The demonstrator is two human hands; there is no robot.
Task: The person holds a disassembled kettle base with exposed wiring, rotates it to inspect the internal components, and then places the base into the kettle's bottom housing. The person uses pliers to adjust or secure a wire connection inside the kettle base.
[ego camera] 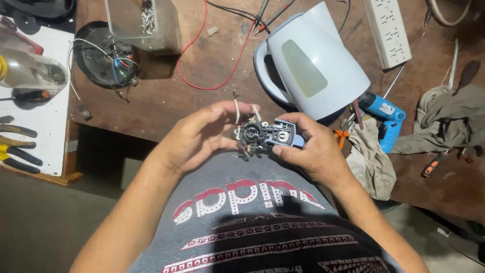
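The switch part (262, 135) is small, with a black round middle, a pale blue-grey plastic end and short white wires standing up. It is held level between both hands, above the lap, near the counter edge.

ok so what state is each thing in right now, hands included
left hand: gripping the switch assembly
right hand: gripping the switch assembly
switch assembly: held above the lap, wires loose
kettle: lying tilted on the bench
kettle base: opened, wiring exposed
screw box: open

Repair workshop: worn wooden bench (202, 65) with pliers (17, 151), power strip (386, 30), blue drill (384, 119), screw box (144, 23), opened kettle (313, 60).
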